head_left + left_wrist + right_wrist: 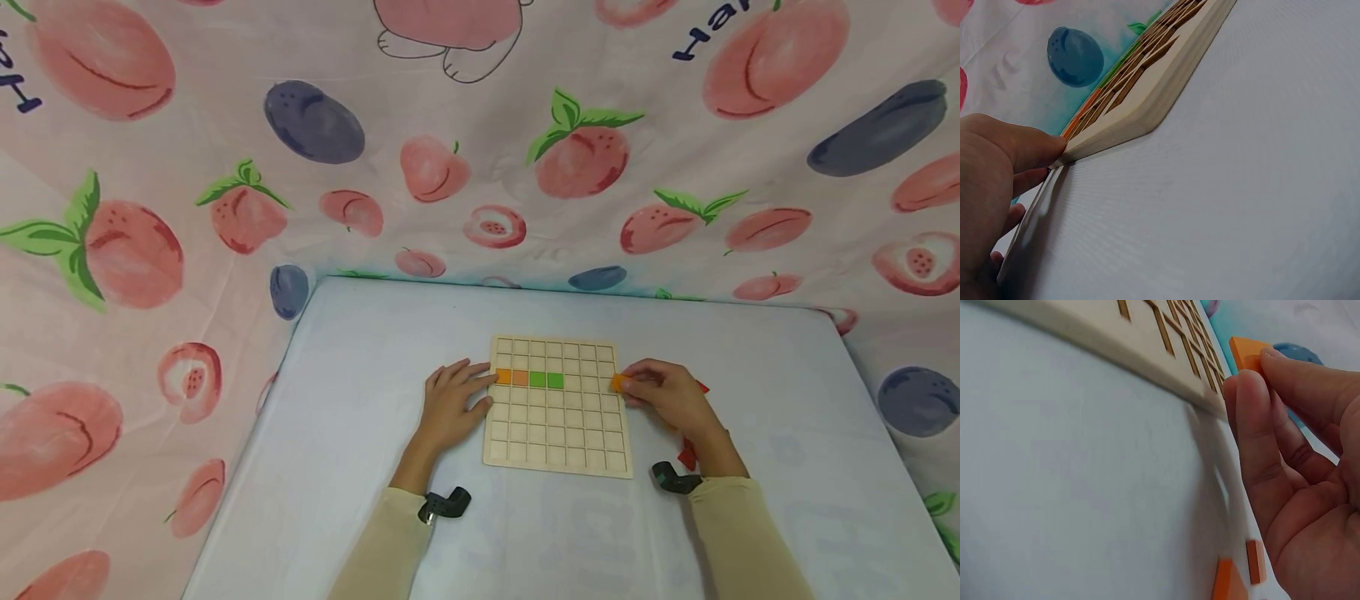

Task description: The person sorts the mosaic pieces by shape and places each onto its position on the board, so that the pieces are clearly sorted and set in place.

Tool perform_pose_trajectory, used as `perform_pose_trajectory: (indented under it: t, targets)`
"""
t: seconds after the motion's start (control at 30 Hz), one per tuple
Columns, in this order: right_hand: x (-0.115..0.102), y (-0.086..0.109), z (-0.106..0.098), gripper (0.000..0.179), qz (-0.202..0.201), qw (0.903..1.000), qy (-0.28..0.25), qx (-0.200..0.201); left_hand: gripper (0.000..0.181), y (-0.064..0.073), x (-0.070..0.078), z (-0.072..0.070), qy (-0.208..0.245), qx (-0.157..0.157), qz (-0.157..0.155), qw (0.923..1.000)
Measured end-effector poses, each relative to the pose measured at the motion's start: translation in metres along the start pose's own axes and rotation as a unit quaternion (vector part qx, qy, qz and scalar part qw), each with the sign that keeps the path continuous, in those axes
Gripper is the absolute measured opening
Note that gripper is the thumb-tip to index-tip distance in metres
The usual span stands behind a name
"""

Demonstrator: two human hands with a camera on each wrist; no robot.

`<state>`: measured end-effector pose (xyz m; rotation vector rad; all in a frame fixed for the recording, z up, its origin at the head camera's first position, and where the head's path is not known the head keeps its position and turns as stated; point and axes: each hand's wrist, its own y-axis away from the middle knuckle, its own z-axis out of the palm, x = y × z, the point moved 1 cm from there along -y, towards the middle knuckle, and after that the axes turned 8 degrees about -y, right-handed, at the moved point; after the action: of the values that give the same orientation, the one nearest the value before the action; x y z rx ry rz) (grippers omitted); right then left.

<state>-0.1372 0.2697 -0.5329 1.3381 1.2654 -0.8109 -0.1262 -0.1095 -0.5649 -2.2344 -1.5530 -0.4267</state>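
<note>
A pale wooden grid board [557,454] lies flat on the table. One of its upper rows holds an orange tile [503,377], a darker orange tile [521,378] and two green tiles [546,381] side by side from the left edge. My left hand [452,406] rests at the board's left edge, fingers spread and fairly straight, with the thumb at the rim in the left wrist view. Between thumb and fingers my right hand [663,395] pinches an orange square tile [1247,353], just over the board's right edge.
Loose red pieces [687,455] lie on the white-covered table [360,383] right of the board, partly behind the right forearm. Orange pieces [1230,581] show below the right hand in its wrist view. A fruit-print cloth [480,167] hangs behind the table.
</note>
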Motion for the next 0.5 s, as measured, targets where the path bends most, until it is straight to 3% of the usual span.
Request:
perform_pose_trajectory:
  t: [0.5]
  targets:
    - [-0.01, -0.012, 0.023, 0.037, -0.005, 0.9996, -0.014, -0.024, 0.038, 0.001, 0.001, -0.001, 0.002, 0.002, -0.001, 1.0]
